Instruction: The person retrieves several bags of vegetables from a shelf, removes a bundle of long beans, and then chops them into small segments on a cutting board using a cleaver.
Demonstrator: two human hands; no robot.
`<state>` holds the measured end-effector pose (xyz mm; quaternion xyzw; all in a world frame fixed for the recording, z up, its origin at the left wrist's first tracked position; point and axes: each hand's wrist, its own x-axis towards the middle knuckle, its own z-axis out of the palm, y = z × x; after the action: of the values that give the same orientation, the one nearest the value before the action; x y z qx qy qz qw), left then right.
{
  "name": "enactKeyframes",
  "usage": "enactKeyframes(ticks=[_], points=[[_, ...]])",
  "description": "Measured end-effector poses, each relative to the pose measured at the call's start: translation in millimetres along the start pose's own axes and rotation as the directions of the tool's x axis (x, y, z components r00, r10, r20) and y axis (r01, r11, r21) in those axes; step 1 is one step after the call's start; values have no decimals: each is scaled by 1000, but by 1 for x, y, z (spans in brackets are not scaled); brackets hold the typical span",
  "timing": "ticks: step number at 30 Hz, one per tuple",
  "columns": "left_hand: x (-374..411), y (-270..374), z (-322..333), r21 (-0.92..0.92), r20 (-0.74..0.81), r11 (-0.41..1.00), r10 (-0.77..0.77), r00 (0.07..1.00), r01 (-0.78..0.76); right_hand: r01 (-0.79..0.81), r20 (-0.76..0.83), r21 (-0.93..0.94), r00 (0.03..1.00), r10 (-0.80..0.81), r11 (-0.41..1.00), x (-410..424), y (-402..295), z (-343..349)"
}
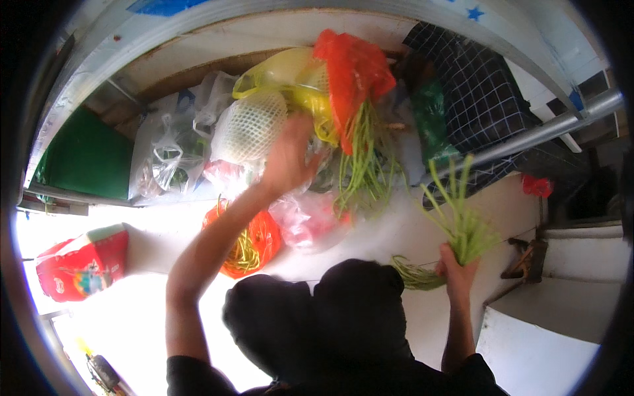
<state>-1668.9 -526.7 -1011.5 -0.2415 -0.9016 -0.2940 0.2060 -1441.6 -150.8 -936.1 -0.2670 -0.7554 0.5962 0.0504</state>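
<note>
My right hand is closed around a bundle of long green beans, whose ends stick out on both sides of the fist. My left hand, blurred, is over the bags on the shelf, beside a white mesh-patterned bag and a yellow plastic bag; whether it grips anything cannot be told. Right of it, more long green beans hang out of a red plastic bag. Below the shelf lie an orange-red bag with yellowish-green beans and a clear bag with pink contents.
Clear bags of greens lie at the shelf's left, next to a green panel. A metal pipe crosses the right side near a dark checked cloth. A red carton stands on the left; a white box is lower right.
</note>
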Motion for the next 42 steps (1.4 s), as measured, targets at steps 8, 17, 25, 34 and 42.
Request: enactKeyframes(ticks=[8, 17, 25, 34, 42], points=[[-205, 56, 21, 38, 635, 995, -93, 767, 89, 187, 635, -50, 764, -113, 981, 127, 18, 169], [-189, 66, 39, 180, 510, 790, -584, 631, 586, 18, 308, -184, 950, 40, 983, 310, 93, 229], [-217, 10, 107, -211, 721, 711, -351, 598, 671, 104, 391, -45, 917, -78, 994, 223, 38, 179], [-10, 65, 42, -546, 260, 807, -91, 961, 224, -84, -20, 134, 996, 87, 987, 73, -23, 56], [81, 67, -53, -498, 297, 778, -261, 919, 382, -46, -115, 445, 987, 108, 894, 59, -31, 26]])
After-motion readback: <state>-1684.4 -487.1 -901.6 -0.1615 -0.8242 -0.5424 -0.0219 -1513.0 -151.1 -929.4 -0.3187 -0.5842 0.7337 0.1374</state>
